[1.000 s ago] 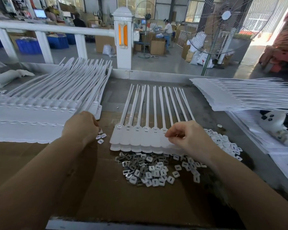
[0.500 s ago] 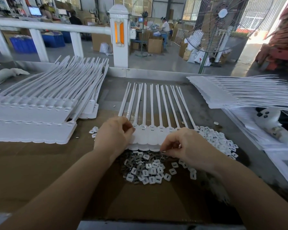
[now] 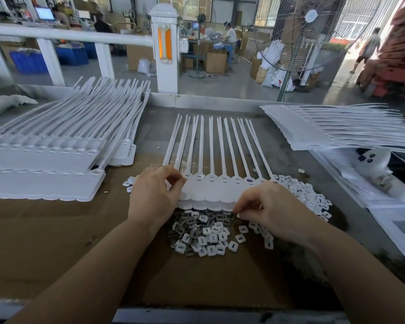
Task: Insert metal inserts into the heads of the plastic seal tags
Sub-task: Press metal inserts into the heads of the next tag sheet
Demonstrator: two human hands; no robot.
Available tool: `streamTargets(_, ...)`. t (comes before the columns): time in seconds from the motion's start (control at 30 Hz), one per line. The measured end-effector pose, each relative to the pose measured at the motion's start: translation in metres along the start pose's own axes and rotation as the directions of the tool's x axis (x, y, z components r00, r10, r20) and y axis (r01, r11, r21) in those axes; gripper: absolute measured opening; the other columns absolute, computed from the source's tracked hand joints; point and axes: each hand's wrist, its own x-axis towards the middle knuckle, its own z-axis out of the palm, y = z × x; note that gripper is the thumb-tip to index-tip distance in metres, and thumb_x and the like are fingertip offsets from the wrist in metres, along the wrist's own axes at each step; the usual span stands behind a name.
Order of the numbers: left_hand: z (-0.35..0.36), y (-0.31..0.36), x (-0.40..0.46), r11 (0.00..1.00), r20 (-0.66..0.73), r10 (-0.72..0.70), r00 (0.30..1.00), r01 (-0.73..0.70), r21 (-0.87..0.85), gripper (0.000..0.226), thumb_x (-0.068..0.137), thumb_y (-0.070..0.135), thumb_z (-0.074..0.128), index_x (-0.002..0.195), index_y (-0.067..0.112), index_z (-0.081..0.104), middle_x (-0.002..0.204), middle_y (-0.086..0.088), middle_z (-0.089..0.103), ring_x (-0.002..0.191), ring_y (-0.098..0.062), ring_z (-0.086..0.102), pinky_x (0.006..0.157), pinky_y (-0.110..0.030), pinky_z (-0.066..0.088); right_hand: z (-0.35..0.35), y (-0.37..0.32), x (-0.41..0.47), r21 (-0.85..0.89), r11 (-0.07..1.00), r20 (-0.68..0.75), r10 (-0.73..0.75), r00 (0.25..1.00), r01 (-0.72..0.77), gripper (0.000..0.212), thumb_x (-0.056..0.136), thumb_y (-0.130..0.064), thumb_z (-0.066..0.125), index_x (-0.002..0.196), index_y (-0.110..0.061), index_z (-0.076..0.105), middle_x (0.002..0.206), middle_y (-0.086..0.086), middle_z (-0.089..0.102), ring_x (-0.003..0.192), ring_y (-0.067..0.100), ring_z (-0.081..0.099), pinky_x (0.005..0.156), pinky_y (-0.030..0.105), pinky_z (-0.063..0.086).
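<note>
Strip of seal tags (image 3: 211,192) lies mid-worktop, tails toward the far edge. Left hand (image 3: 153,195) pinches the strip's left end; right hand (image 3: 269,210) pinches its near right edge. Metal inserts (image 3: 204,232) heaped just nearside, between both hands.

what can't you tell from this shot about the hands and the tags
- Head view: the left hand covers the leftmost heads of the tag strip, so any insert there is hidden.
- Head view: whether the right hand pinches an insert; its curled fingers hide it.
- Head view: metal and white pieces in the pile are too small to count.
</note>
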Motion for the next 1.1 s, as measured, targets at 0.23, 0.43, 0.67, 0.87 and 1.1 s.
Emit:
streamTargets(0.23, 0.000, 0.000, -0.001, 1.000, 0.009, -0.014, 1.000, 0.014, 0.008, 0.004, 0.084, 0.023, 0.067, 0.080, 0.021, 0.066, 0.071, 0.018, 0.052, 0.068, 0.002, 0.043, 0.069, -0.023, 0.031, -0.010, 0.005, -0.007, 0.007, 1.000, 0.020, -0.005, 1.000, 0.005, 0.013, 0.080, -0.014, 0.071, 0.084, -0.026, 0.074, 0.078, -0.017, 0.062, 0.072, -0.006, 0.057, 0.063, 0.003, 0.040)
streamTargets(0.43, 0.000, 0.001, 0.000, 1.000, 0.017, -0.018, 1.000, 0.017, 0.020, 0.007, 0.083, 0.024, 0.067, 0.078, 0.025, 0.062, 0.071, 0.020, 0.050, 0.068, 0.001, 0.044, 0.071, -0.023, 0.033, -0.011, 0.004, -0.009, -0.010, 1.000, 0.139, -0.027, 0.990, 0.029, 0.011, 0.078, -0.021, 0.073, 0.087, -0.029, 0.074, 0.075, -0.019, 0.059, 0.070, -0.004, 0.056, 0.061, 0.007, 0.041)
streamTargets(0.67, 0.001, 0.000, 0.000, 1.000, 0.027, -0.017, 0.999, 0.017, 0.019, 0.011, 0.083, 0.023, 0.067, 0.078, 0.029, 0.060, 0.076, 0.015, 0.054, 0.071, -0.004, 0.045, 0.073, -0.025, 0.037, -0.001, 0.000, -0.008, -0.202, 0.973, 0.138, -0.083, 0.987, 0.110, 0.016, 0.085, -0.029, 0.065, 0.100, -0.026, 0.071, 0.087, -0.015, 0.051, 0.083, 0.003, 0.050, 0.081, 0.022, 0.044)
streamTargets(0.87, 0.000, 0.000, 0.000, 1.000, 0.027, -0.002, 1.000, 0.001, 0.018, 0.012, 0.083, 0.023, 0.068, 0.077, 0.029, 0.059, 0.073, 0.018, 0.052, 0.071, -0.003, 0.046, 0.074, -0.028, 0.040, 0.004, 0.000, -0.012, -0.303, 0.934, 0.138, -0.152, 0.979, 0.188, 0.016, 0.092, -0.031, 0.053, 0.103, -0.026, 0.064, 0.100, -0.011, 0.054, 0.093, 0.005, 0.048, 0.086, 0.024, 0.044)
streamTargets(1.1, 0.000, 0.000, 0.001, 1.000, 0.026, 0.004, 1.000, -0.005, 0.004, 0.014, 0.083, 0.023, 0.068, 0.076, 0.031, 0.058, 0.072, 0.021, 0.049, 0.070, 0.003, 0.045, 0.075, -0.028, 0.041, -0.004, 0.007, -0.008, -0.127, 0.987, 0.016, -0.101, 0.995, 0.102, 0.019, 0.085, -0.023, 0.065, 0.077, -0.036, 0.052, 0.080, -0.020, 0.055, 0.078, -0.004, 0.053, 0.071, 0.011, 0.043)
